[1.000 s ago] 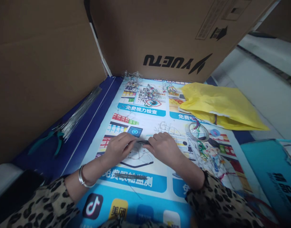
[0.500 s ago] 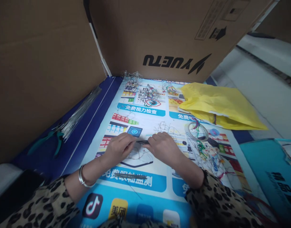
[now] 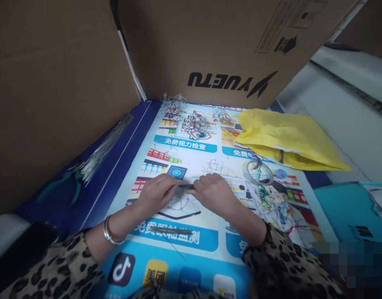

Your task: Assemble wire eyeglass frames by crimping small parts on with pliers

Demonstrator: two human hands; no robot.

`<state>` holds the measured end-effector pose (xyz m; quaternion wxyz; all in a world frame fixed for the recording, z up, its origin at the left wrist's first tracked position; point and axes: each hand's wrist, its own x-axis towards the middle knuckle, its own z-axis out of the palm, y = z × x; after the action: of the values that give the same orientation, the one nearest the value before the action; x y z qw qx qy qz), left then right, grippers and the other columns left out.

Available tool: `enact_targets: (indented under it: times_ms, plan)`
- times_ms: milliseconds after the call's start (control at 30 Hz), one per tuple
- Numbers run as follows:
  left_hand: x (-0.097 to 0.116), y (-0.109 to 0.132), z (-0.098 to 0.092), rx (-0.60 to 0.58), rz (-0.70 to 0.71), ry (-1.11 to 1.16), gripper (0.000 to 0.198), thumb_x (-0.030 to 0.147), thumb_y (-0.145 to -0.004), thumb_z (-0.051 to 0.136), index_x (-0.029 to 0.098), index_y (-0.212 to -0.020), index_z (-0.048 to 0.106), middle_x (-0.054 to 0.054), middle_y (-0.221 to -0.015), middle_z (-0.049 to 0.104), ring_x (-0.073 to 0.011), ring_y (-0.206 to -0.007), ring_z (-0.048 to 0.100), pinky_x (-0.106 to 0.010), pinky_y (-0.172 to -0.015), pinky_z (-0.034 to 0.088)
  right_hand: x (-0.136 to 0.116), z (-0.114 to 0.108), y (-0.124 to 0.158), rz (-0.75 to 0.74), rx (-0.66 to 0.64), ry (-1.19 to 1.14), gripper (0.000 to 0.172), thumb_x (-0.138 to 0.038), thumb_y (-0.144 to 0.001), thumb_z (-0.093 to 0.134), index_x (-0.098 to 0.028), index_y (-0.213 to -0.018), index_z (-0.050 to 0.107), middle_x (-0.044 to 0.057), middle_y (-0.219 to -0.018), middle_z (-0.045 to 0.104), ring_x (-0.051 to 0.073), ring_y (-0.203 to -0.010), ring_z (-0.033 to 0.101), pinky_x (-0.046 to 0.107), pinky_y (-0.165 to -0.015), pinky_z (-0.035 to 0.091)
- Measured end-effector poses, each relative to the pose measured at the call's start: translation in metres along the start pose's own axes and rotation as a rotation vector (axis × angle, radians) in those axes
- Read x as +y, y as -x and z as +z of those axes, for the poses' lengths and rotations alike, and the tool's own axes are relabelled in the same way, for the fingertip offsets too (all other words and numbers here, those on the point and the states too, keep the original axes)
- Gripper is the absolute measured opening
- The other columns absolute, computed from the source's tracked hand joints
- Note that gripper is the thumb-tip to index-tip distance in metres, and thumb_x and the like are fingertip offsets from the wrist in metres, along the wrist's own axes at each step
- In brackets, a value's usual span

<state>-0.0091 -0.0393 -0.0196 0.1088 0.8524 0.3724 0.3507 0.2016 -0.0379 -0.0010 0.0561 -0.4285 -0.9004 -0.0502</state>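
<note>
Pliers with teal-green handles (image 3: 66, 182) are lying at the far left on the blue edge of the tabletop (image 3: 118, 166), touching a long bundle of straight silver wires (image 3: 106, 145). To their right, the left hand (image 3: 156, 192), knuckles up and fingers curled, is pinching one end of a small thin dark strip (image 3: 187, 186). The strip is sitting low over the printed poster covering (image 3: 194, 164), bridging the two hands. The right hand (image 3: 214, 192), likewise curled, is gripping its other end. Just beyond it a clear tape roll (image 3: 260, 172) is resting beside a tangle of coloured wires (image 3: 273, 203), and a crumpled yellow plastic bag (image 3: 287, 137) is lying further right.
</note>
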Motion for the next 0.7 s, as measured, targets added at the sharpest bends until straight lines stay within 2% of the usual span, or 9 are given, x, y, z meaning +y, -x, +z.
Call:
enact_targets:
  times_ms: [333,700]
  plan:
    - [-0.0010,-0.0002,-0.0001,-0.019,-0.098,0.038,0.012,0.012,-0.085,0.045,0.019,-0.089,0.053,-0.003,-0.078,0.060,-0.0142,-0.075,0.056,-0.026,-0.065,0.044,0.0098,-0.0037,0.0019,0.076,-0.019,0.003,0.036,-0.046,-0.089,0.043,-0.017,-0.075,0.060,0.005,-0.072,0.060,0.018,-0.074,0.053,0.031,-0.066,0.025]
    - [0.0009,-0.0005,0.0015,0.016,-0.043,0.004,0.012,0.010,-0.083,0.048,0.018,-0.090,0.054,-0.003,-0.077,0.061,-0.0136,-0.074,0.057,-0.024,-0.064,0.045,0.0010,-0.0048,-0.0006,0.020,-0.017,0.003,0.035,-0.047,-0.087,0.045,-0.018,-0.074,0.059,0.004,-0.070,0.059,0.019,-0.072,0.053,0.031,-0.066,0.026]
